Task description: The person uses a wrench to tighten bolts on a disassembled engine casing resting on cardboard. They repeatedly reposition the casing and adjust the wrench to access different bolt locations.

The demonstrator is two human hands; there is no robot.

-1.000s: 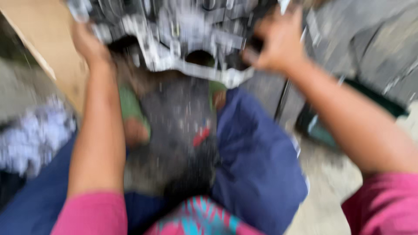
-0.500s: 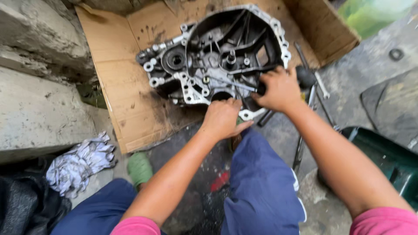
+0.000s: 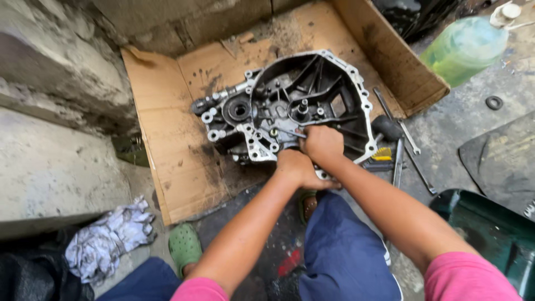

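Head view, looking down. Grey cast-metal gearbox housing, open side up, lying on a flattened, oil-stained cardboard box on the ground beside a concrete step. Left hand at the near rim of the housing, fingers curled under and out of sight; grip not discernible. Right hand just above and touching it, fingers closed against the inner wall of the housing; object held, if any, cannot be told. Spanners and a black-handled tool just right of the housing. Green translucent bottle at upper right. Crumpled rag at lower left, near a green sandal.
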